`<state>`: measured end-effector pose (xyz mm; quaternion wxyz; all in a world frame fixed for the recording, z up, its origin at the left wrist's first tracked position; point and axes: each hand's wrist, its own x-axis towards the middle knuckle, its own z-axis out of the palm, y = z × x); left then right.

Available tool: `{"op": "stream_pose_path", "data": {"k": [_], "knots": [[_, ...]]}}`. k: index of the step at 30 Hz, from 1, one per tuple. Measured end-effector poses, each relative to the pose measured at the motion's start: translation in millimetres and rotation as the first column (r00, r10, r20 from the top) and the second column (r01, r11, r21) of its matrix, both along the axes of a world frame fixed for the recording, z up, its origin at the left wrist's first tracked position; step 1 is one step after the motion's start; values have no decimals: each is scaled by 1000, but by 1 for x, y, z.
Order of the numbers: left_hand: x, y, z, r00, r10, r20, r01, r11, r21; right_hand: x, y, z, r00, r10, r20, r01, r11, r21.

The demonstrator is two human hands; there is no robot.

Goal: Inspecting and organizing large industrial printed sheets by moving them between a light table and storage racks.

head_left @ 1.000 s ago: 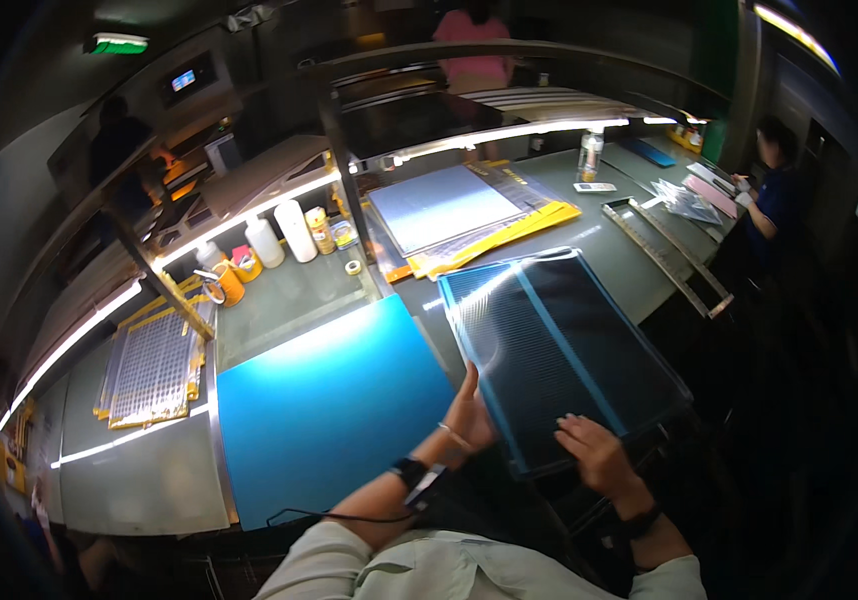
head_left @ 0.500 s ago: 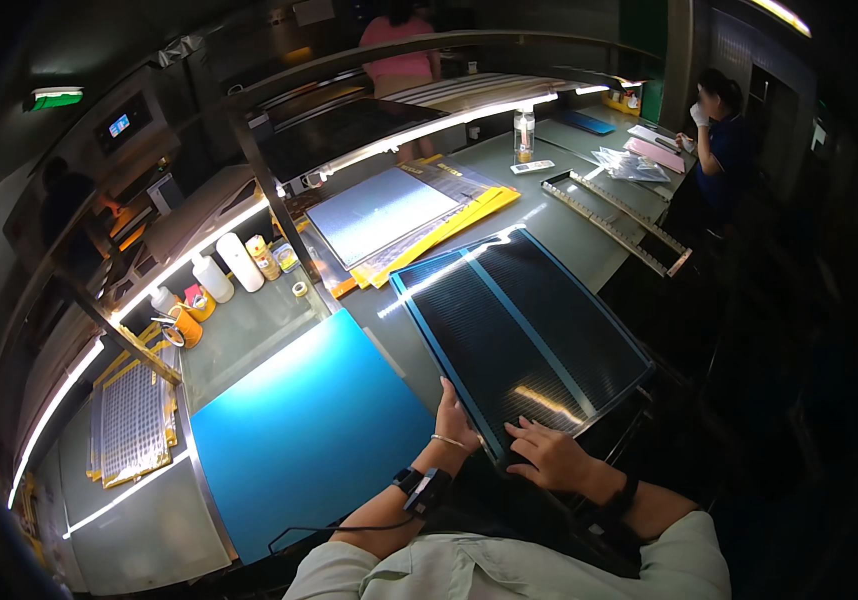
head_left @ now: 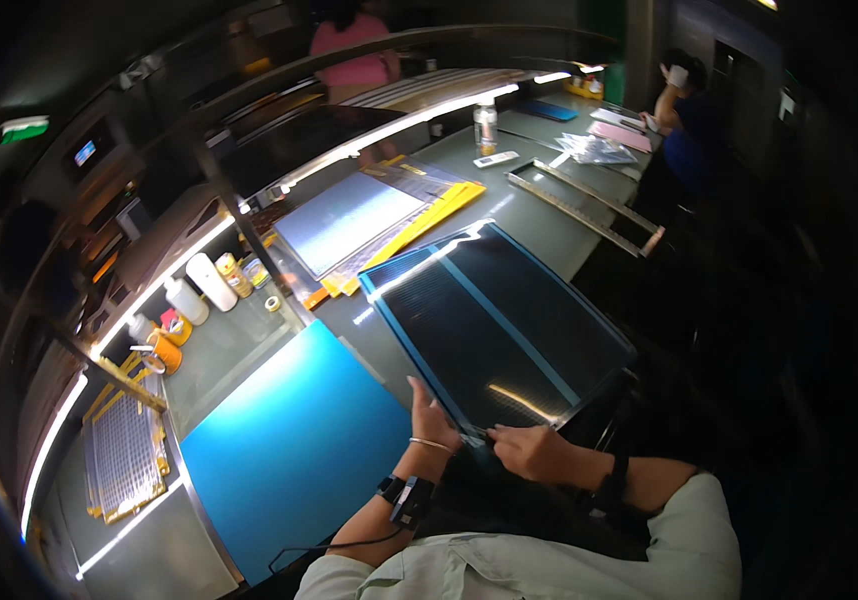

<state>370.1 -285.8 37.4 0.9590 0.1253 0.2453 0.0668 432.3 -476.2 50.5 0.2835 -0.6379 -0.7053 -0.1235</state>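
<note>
A dark, glossy rectangular panel (head_left: 494,330) with blue edge strips and a blue stripe across it lies tilted in front of me, its far end over the bench. My left hand (head_left: 433,420) supports its left edge near the closest corner, thumb up along the side and the other fingers hidden beneath. At that near corner my right hand (head_left: 534,452) has its fingers closed in a pinch on the panel's near edge. Whether it holds a thin film or the panel itself is too small to tell. Left of my hands lies a large bright blue sheet (head_left: 294,450).
Behind the panel, a pale sheet (head_left: 349,225) rests on yellow-edged sheets (head_left: 439,220). A slotted metal frame (head_left: 589,215) overhangs the bench's right side. Bottles (head_left: 187,300) and an orange tape roll (head_left: 163,352) stand at left. A co-worker (head_left: 684,130) is at the far right.
My right hand has gone from resting spread on the panel's surface to pinching at its near corner. My left hand keeps its place on the edge. The whole view has shifted slightly.
</note>
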Motion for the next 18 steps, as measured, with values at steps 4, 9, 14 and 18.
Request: {"op": "stream_pose_path", "data": {"k": [4, 9, 14, 18], "knots": [[5, 21, 1, 975, -10, -224, 66, 967, 245, 34, 10, 58, 579, -317, -752, 369, 923, -104], [22, 98, -67, 959, 122, -257, 22, 870, 493, 65, 28, 123, 866, -273, -419, 372, 911, 175], [25, 72, -39, 914, 228, -335, -16, 847, 532, 75, 4, 227, 905, -421, -66, 373, 707, 602], [27, 67, -47, 927, 277, -253, -108, 843, 527, 39, 0, 243, 939, -220, 265, 46, 843, 536]]}}
